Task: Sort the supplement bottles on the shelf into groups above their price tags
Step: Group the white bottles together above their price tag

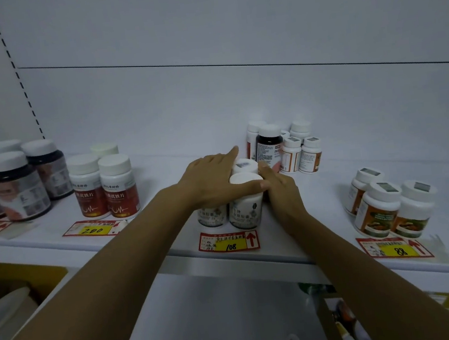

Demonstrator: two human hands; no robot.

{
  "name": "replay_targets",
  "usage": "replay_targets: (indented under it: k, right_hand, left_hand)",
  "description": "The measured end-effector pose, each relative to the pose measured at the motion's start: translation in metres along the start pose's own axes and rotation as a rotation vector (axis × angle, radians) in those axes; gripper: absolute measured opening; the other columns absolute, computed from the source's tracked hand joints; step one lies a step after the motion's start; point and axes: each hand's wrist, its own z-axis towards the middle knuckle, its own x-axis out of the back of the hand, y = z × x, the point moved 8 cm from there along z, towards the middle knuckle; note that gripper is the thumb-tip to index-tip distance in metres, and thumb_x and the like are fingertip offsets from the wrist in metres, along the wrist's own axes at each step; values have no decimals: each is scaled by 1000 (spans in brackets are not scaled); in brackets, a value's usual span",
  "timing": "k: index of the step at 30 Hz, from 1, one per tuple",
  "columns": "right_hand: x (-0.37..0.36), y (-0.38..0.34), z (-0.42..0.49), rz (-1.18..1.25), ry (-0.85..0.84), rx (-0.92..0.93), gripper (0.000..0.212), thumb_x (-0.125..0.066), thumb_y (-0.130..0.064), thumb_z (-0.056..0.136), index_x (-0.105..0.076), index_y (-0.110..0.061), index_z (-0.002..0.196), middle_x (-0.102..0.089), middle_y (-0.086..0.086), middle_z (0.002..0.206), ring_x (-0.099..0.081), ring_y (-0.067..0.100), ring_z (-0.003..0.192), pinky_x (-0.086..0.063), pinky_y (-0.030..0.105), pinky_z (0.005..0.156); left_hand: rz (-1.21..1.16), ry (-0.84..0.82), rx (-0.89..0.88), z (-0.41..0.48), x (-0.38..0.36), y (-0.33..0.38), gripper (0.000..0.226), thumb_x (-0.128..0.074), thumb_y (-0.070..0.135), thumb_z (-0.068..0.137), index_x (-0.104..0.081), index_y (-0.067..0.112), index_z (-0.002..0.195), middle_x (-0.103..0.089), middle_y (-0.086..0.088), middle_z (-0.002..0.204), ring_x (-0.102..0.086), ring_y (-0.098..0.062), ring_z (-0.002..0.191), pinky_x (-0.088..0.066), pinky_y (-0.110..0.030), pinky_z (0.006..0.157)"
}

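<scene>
A cluster of white bottles with flower labels (245, 206) stands on the white shelf (169, 232) above the red and yellow price tag marked 108 (230, 242). My left hand (213, 179) lies over the top of this cluster, fingers straight, thumb along the front cap. My right hand (281, 188) presses against the cluster's right side with straight fingers. Behind them stands a mixed group: a dark bottle (269, 145) and small white bottles with orange labels (310, 156).
Red-labelled bottles (105, 186) stand above the 200 tag (93, 229). Large dark bottles (15, 185) fill the far left. Orange and green labelled bottles (389, 204) stand above the 88 tag (394, 248). Below the shelf are a yellow box (20, 277) and more goods (344, 324).
</scene>
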Motion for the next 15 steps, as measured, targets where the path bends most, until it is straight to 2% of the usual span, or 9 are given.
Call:
replay_targets:
  k: [2,3,5,7,8,12,13,15]
  right_hand:
    - [1,1,2,13,3,0,23,-38,-43,97,-56,-30,89,-62,0,99,-60,20,97,-49,29,86]
    - [1,1,1,9,6,-3,24,-38,-43,97,-56,-30,87,-62,0,99,-61,20,96,-49,30,87]
    - [1,1,1,-1,13,-3,30,-39,-43,97,-60,-23,100,-62,2,104,-60,20,100,-49,31,90]
    - [0,1,0,-16,12,-2,41,-40,-41,97,-57,-14,122,-61,5,116,-58,22,107,-48,32,94]
    - [0,0,0,-19,10,3,43,-40,-40,97,-55,-12,125,-60,6,118,-58,23,109,-48,32,94]
    - [1,-1,1,0,-4,24,26,-43,-38,97,-56,-21,111,-61,5,112,-59,22,104,-49,26,86]
    - [1,0,1,0,-4,26,26,-43,-37,97,-56,-21,112,-62,5,113,-59,22,103,-50,25,85]
    - [1,3,1,7,-10,12,35,-44,-38,96,-56,-16,122,-62,8,121,-60,24,107,-51,32,91]
  left_hand:
    - [-11,-4,-5,0,1,0,104,-29,80,65,-9,22,149,-22,-2,156,-25,-24,141,-19,-43,114]
    - [-4,-7,-10,0,1,1,104,-26,79,63,-13,22,148,-24,-2,155,-27,-23,140,-20,-42,113]
    - [37,-2,-29,0,2,3,100,-23,78,63,-22,23,146,-30,-1,152,-31,-22,137,-23,-41,112]
    - [61,-10,-42,0,2,5,96,-21,78,64,-25,26,145,-32,0,151,-32,-21,135,-23,-41,111]
    - [68,-17,-42,0,1,5,95,-20,77,64,-25,27,145,-31,0,151,-31,-21,136,-22,-41,112]
    - [86,-31,-45,0,0,3,89,-29,79,72,-25,27,144,-30,1,151,-30,-21,136,-22,-41,112]
    - [87,-26,-50,0,0,4,84,-33,77,77,-25,27,144,-30,1,151,-30,-21,136,-22,-42,112]
    - [93,-14,-64,0,1,4,79,-33,72,81,-24,26,145,-29,0,152,-29,-21,136,-21,-42,113]
